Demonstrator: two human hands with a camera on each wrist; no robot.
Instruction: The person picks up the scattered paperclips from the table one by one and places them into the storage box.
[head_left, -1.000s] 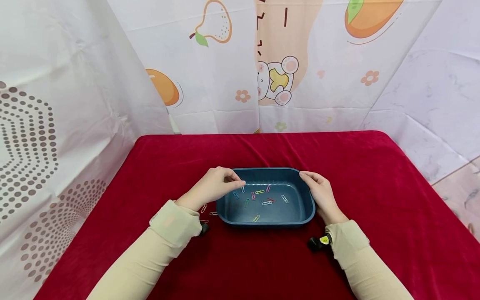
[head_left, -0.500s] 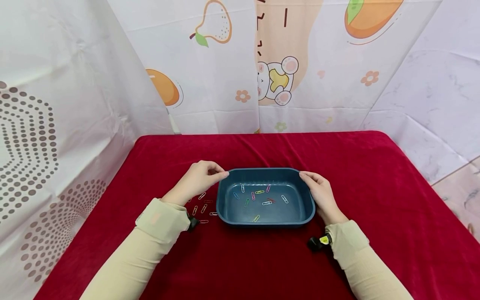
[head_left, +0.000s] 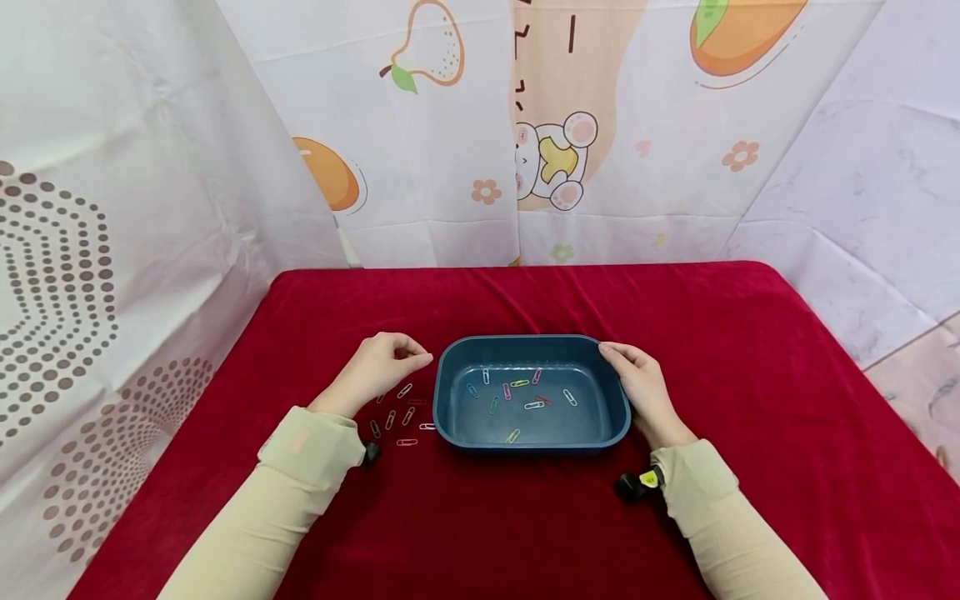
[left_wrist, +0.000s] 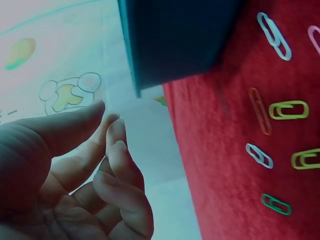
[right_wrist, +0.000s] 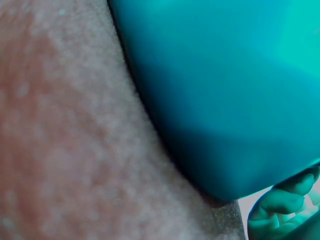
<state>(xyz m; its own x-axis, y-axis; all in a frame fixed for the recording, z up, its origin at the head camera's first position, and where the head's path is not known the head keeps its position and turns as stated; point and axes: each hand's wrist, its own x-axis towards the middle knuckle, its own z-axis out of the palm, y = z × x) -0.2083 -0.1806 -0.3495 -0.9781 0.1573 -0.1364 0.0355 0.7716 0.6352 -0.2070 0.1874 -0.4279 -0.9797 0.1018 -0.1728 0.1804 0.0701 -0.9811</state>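
A dark blue rectangular tray [head_left: 562, 429] with raised walls lies on the table, and coloured paper clips such as a white paper clip [head_left: 570, 397] are scattered over its bottom. My right hand [head_left: 643, 387] pinches the tray's far right corner by the rim. Just left of the tray, my left hand [head_left: 375, 367] hovers with loosely bent fingers. The left wrist view shows nothing between its thumb and fingertips. Under and beside this hand several loose paper clips lie on the cloth, among them a pink paper clip [head_left: 407, 442] and a green paper clip [left_wrist: 276, 204].
A red velvety cloth [head_left: 525, 525] covers the table. Printed white curtains [head_left: 442, 150] hang behind it and along both sides. Small black wrist cameras, including the right wrist's camera [head_left: 630, 487], stick out below the sleeves.
My left hand has moved left, from above the tray's left part to beside it. The white paper clip once at its fingertips now lies in the tray. The right hand stays put.
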